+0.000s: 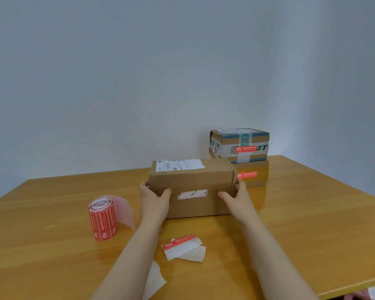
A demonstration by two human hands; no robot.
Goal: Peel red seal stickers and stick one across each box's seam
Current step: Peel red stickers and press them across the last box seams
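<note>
Brown oblong cardboard box (193, 185) sits mid-table on the orange wooden table (301, 234). It bears no red seal yet, only a torn white label remnant (192, 194) on its near face. The left hand (155, 198) and right hand (236, 197) clasp its two ends with thumbs on the front, probably to square it for sealing. At six o'clock from it lies one loose red seal sticker (179, 241), half off its backing, seemingly kept ready. At eight o'clock stands one roll of red stickers (102, 221). At one o'clock, parked aside, a green-taped box (239, 139) tops a plain brown box (256, 180), one seal each. That makes three boxes.
</note>
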